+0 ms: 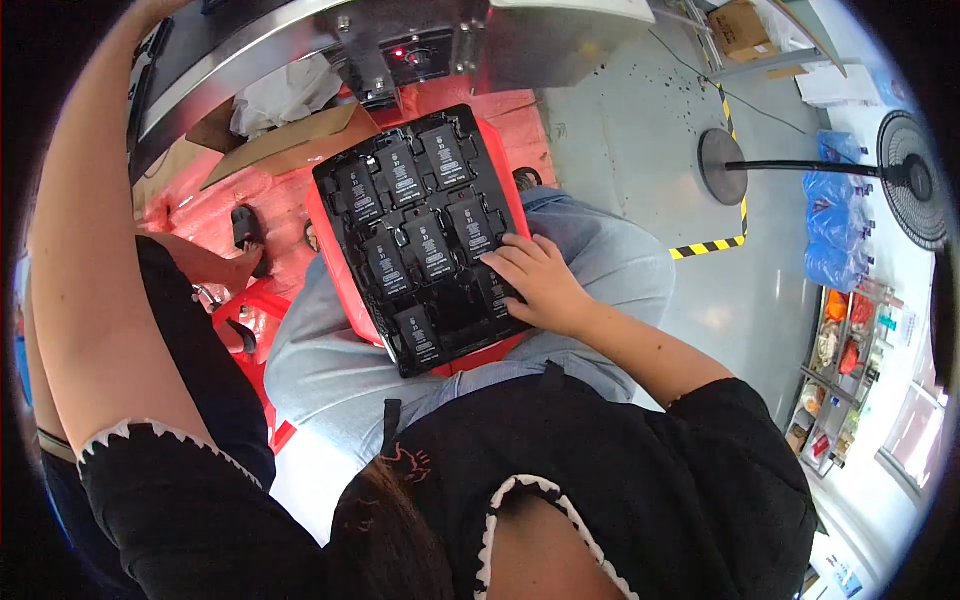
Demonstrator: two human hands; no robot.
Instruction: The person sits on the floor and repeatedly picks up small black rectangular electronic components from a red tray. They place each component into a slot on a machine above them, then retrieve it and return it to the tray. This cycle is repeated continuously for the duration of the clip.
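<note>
Black flat packs (430, 245) fill all but one pocket of a black tray (459, 310), which sits over the denim-clad lap (615, 255) with a red support (354, 300) showing under it. Gap is in the middle of the row nearest the body. Right hand (548, 288) lies over the tray's right edge, partly hiding the lower-right pack (497, 290). Fingers look spread, thumb apart from the index; whether they pinch that pack or just rest there, I can't tell. Left arm runs off the upper edge, hand out of my view, fingers unknown. For this step I'd press lightly, take packs by the sides, hold the tray level and avoid knocking neighbours; one-handed, it could probably tip.
</note>
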